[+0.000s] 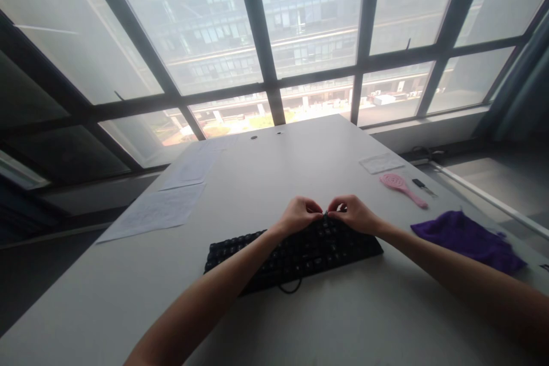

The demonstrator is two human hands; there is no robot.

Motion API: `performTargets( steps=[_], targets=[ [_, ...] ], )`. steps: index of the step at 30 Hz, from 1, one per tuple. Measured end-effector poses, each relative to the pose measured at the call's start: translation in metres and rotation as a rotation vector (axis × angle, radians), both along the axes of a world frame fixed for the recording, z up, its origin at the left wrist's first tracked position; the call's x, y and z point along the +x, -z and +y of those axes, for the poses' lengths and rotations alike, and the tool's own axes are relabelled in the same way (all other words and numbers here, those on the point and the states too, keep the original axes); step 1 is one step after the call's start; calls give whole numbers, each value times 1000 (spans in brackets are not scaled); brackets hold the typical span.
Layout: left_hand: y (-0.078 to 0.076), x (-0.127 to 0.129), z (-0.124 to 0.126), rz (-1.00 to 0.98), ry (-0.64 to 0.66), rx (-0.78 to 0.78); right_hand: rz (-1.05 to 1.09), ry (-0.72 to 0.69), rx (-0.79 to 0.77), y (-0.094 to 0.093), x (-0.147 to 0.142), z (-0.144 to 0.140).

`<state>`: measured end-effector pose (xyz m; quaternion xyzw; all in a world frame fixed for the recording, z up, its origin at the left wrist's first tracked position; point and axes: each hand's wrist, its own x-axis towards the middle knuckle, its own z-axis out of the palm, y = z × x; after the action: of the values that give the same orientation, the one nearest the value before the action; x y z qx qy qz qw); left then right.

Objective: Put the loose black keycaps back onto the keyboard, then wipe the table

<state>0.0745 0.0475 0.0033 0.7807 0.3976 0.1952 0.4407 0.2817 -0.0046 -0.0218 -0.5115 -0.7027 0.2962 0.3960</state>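
Note:
A black keyboard point(317, 249) lies on the white table, partly covered by my forearms. Over its far edge, my left hand point(300, 214) pinches with thumb and index finger. Facing it closely, my right hand point(351, 214) is closed in a similar pinch. Between the two sets of fingertips is a small dark thing point(325, 216), too small to name. A black cable point(291, 290) loops out at the keyboard's near edge.
White sheets of paper point(171, 211) lie at the left. On the right are a pink hairbrush point(398, 185), a flat white packet point(381, 163), a small black-ended item point(422, 186) and a purple cloth point(467, 240). Large windows point(309, 17) stand beyond the table point(266, 177).

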Motion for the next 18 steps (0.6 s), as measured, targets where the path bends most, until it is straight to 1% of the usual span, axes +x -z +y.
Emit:
performTargets(
  steps=[3,6,9,13,18],
  targets=[
    [0,2,-5,33,-2,73,-9,-4,-13,1,-1,-1],
    [2,4,-11,75,-9,257,-27,-8,28,4,-1,-3],
    [5,6,-18,106,0,438,-66,-6,121,9,-1,-4],
    [9,4,-26,127,19,510,-129,-48,233,12,1,-4],
    [10,-1,-41,172,50,596,-231,-81,288,11,2,-11]
  ],
)
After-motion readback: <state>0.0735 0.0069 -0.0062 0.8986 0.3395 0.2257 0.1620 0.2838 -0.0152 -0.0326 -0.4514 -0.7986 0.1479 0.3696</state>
